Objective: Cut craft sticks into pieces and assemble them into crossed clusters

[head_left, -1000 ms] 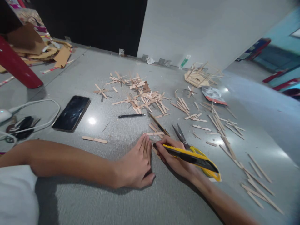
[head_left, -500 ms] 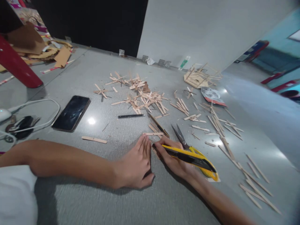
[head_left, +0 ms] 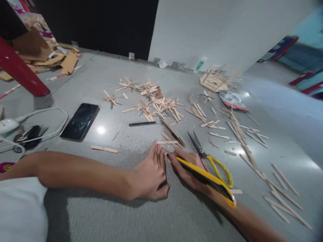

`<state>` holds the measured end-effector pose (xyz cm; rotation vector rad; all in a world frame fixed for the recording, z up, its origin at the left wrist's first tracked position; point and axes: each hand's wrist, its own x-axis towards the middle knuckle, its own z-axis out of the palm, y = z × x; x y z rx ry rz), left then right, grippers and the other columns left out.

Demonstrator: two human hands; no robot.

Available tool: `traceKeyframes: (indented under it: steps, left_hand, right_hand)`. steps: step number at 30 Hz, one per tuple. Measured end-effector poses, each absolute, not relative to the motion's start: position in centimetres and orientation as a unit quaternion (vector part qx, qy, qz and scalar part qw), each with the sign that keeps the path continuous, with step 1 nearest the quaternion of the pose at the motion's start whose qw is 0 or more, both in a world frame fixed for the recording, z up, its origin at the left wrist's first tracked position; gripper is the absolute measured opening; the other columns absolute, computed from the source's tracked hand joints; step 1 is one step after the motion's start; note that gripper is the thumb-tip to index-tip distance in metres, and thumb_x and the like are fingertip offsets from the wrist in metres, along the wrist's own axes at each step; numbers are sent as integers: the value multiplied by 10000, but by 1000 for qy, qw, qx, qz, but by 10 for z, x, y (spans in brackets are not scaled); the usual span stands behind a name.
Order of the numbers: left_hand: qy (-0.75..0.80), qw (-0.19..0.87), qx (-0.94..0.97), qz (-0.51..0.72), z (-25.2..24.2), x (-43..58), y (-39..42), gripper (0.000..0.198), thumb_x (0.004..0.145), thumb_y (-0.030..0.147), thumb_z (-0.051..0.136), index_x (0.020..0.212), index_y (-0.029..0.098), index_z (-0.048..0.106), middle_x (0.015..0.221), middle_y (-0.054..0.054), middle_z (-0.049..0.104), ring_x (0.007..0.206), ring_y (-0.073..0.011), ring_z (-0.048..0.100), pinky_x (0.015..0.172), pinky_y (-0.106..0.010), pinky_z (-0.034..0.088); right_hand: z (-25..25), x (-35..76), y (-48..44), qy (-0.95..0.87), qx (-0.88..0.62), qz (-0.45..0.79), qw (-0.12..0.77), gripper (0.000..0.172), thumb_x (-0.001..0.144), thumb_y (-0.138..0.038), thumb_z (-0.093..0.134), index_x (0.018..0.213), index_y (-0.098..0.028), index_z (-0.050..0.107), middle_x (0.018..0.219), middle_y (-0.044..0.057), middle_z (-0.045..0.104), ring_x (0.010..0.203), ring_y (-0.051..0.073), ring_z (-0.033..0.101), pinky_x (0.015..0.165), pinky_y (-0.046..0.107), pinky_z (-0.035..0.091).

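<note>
A yellow-and-black utility knife (head_left: 208,179) is held in my right hand (head_left: 188,166), its tip end low over the tabletop and its handle slanting back over my wrist. My left hand (head_left: 152,174) lies on the table with its fingers pressed together, the fingertips holding down the left end of a wooden craft stick (head_left: 169,142). Part of another stick (head_left: 168,159) shows between the two hands; the rest of it is hidden. Just beyond them lies a brownish-yellow cutter (head_left: 174,133) among a few sticks. Yellow-handled scissors (head_left: 209,156) rest open beside my right hand.
A pile of craft sticks (head_left: 161,102) lies ahead, with a dark pen (head_left: 143,124) before it. More sticks (head_left: 248,156) are strewn to the right. A phone (head_left: 80,121), a white cable (head_left: 57,108) and a lone stick (head_left: 104,149) are on the left. A stick frame (head_left: 214,80) stands behind.
The knife handle has swung down toward me in my right hand, baring more of the scissors' handles. My left hand stays on the stick. The whole view has shifted slightly.
</note>
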<state>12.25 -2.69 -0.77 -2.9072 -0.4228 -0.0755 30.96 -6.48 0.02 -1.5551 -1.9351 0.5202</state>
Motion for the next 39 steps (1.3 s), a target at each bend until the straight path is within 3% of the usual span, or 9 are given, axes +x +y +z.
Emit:
traceKeyframes:
  steps: [8,14,19,33,39]
  left_hand:
    - [-149,94,-984,-22,-5,123,-26,836,952,555,442,1357,-159,598,1365,-382,611,1313,-516,588,1183,-648,281]
    - [-142,90,-985,-31,-6,122,-25,840,953,555,448,1335,-176,605,1355,-398,606,1309,-527,586,1185,-642,281]
    - [-123,87,-988,-31,-6,122,-23,809,960,544,437,1305,-158,641,1341,-377,632,1302,-515,597,1194,-643,279]
    - [-123,80,-989,-24,-6,122,-23,833,966,529,422,1334,-199,590,1339,-403,616,1321,-532,572,1196,-659,264]
    - [-128,90,-987,-28,-7,122,-24,835,961,545,417,1332,-179,605,1345,-386,622,1326,-510,578,1203,-637,269]
  right_hand:
    - [-7,316,-66,-741,-586,167,282,363,1046,-342,451,695,-268,396,541,-62,425,415,134,402,460,278,297]
    - [-5,315,-66,-720,-600,188,293,430,1061,-429,463,670,-256,429,526,-50,479,436,125,470,476,262,344]
    - [-3,315,-66,-664,-616,282,317,473,1074,-496,458,683,-237,521,542,-29,584,466,119,522,518,253,405]
    - [0,310,-63,-648,-632,303,297,475,1045,-556,503,704,-229,551,578,-45,601,526,123,557,621,284,430]
    - [2,309,-62,-649,-639,296,288,476,1049,-540,487,689,-233,533,593,-32,592,539,137,558,572,290,421]
